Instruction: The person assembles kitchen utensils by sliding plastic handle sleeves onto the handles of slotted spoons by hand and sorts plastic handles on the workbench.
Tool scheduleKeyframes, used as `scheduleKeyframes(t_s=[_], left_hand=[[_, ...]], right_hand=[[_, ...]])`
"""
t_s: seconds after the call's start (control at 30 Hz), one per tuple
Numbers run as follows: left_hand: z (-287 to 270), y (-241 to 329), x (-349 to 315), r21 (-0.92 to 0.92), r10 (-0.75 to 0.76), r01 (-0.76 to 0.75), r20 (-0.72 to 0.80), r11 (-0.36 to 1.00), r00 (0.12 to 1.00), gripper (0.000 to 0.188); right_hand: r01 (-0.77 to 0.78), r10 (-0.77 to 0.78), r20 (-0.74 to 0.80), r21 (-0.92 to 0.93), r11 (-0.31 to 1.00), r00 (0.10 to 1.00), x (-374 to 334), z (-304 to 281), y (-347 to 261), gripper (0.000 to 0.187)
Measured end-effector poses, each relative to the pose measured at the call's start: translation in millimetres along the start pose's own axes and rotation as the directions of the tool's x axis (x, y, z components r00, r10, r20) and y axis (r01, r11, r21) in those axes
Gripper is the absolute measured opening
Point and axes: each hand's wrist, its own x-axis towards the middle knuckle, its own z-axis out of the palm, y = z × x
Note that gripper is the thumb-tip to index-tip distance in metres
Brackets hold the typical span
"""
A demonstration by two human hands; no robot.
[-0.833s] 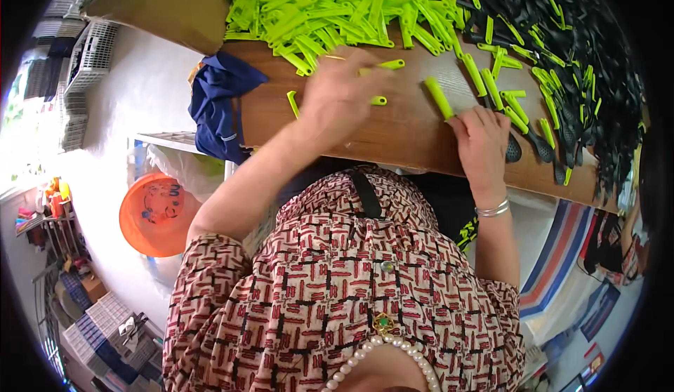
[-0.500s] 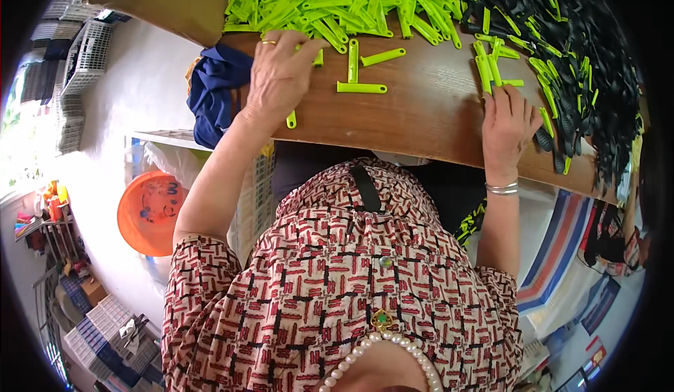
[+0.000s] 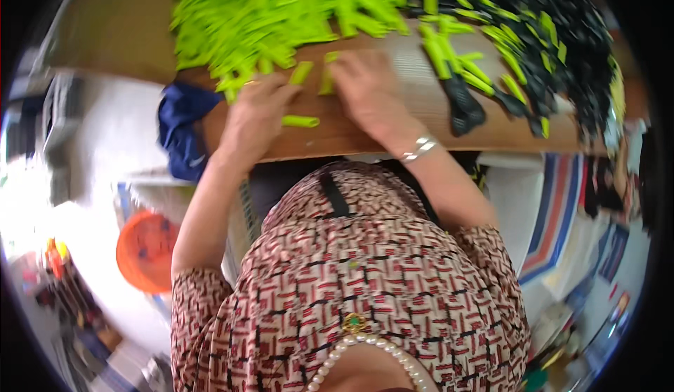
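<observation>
My right hand (image 3: 372,97) is over the middle of the table. Its thumb and fingertips close on a small lime-green plastic handle (image 3: 327,75) standing nearly upright in view. My left hand (image 3: 254,115) is at the table's left, fingers bent. Its thumb tip comes close to a tilted lime-green handle (image 3: 301,72); motion blur hides whether it grips anything. A third handle (image 3: 300,121) lies crosswise just right of the left hand. Beyond both hands rises a big heap of lime-green handles (image 3: 281,16).
Black kitchen tools (image 3: 465,108) with lime-green handles lie to the right, before a large dark pile (image 3: 562,48) of similar ones. Dark blue cloth (image 3: 184,129) hangs at the left table corner. An orange basin (image 3: 147,251) stands lower left. Cardboard (image 3: 112,34) is at the far left.
My right hand has left the black tools on the right and come to the handles at the centre. One handle there has turned upright. The whole view has shifted.
</observation>
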Motion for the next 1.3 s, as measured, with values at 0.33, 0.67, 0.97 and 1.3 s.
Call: scheduleKeyframes(t_s=[0.33,0.67,0.97,1.3], left_hand=[[-16,-12,21,-0.012,-0.067,0.068,0.082,0.998,0.994,0.033],[-14,2,52,0.089,0.060,-0.053,-0.078,0.995,0.995,0.024],[7,28,75,-0.382,-0.271,0.182,-0.192,0.906,0.943,0.017],[9,36,72,-0.390,-0.227,0.174,-0.095,0.904,0.969,0.017]], right_hand=[[-0.390,0.322,-0.318,-0.176,0.904,0.891,-46,-80,98,0.029],[-0.503,0.474,-0.168,-0.298,0.811,0.864,-119,-118,200,0.022],[-0.651,0.624,-0.258,-0.519,0.554,0.737,-105,-123,256,0.018],[-0.544,0.560,-0.071,-0.369,0.754,0.825,-126,-143,274,0.069]])
